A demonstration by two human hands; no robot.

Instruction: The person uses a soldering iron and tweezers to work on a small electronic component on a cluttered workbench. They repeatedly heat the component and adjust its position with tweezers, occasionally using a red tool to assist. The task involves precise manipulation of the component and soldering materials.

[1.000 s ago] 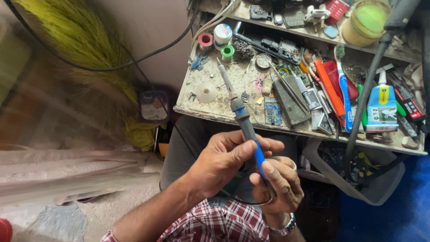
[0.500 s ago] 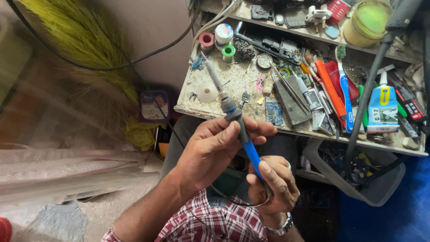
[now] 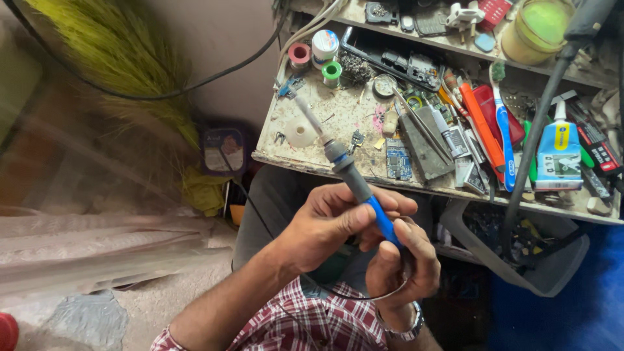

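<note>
Cluttered with small tools, tubes and tape rolls, the desk (image 3: 338,123) runs across the top of the view. Just below its front edge, the soldering iron (image 3: 354,182) has swung back: its tip now points up over the desk's front left corner. The left hand (image 3: 331,224) grasps the blue handle, and the right hand (image 3: 400,260) is closed on its lower end. It looks like the iron is being turned and checked.
</note>
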